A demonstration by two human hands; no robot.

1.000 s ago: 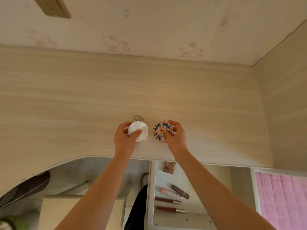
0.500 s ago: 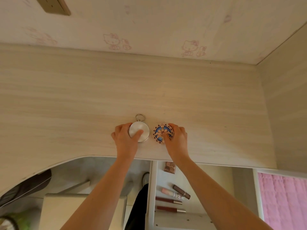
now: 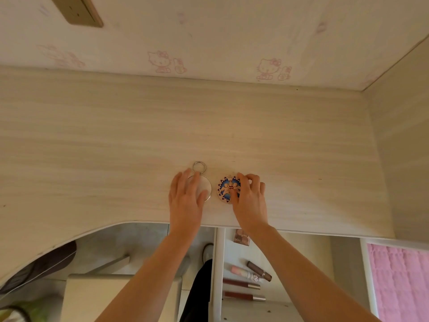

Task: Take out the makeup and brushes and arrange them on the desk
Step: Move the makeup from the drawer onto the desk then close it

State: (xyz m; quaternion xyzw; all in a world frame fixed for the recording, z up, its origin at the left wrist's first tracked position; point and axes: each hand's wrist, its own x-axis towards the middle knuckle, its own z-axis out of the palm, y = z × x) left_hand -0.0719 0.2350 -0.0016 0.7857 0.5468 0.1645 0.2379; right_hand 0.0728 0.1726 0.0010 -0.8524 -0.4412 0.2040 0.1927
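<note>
A round white compact (image 3: 207, 188) with a metal ring (image 3: 199, 167) lies on the pale wooden desk (image 3: 116, 147) near its front edge. My left hand (image 3: 185, 198) rests flat over it, fingers spread. Just to its right lies a round compact with a blue and red pattern (image 3: 225, 189). My right hand (image 3: 251, 198) has its fingertips and thumb on that compact's right edge. Below the desk edge an open drawer (image 3: 301, 263) holds a small eyeshadow palette (image 3: 242, 238), a brown tube (image 3: 258, 270), a pink tube (image 3: 241, 271) and two red lip tubes (image 3: 241, 285).
A side panel (image 3: 404, 147) walls off the desk on the right. The back wall carries cartoon cat prints and a socket plate (image 3: 79, 12). A pale stool (image 3: 92, 296) stands under the desk at the left, and pink cloth (image 3: 399, 282) shows at the lower right.
Both compacts have been set down flat on the desk. My left hand has flattened out over the white one, and my right hand has slid to the patterned one's right side.
</note>
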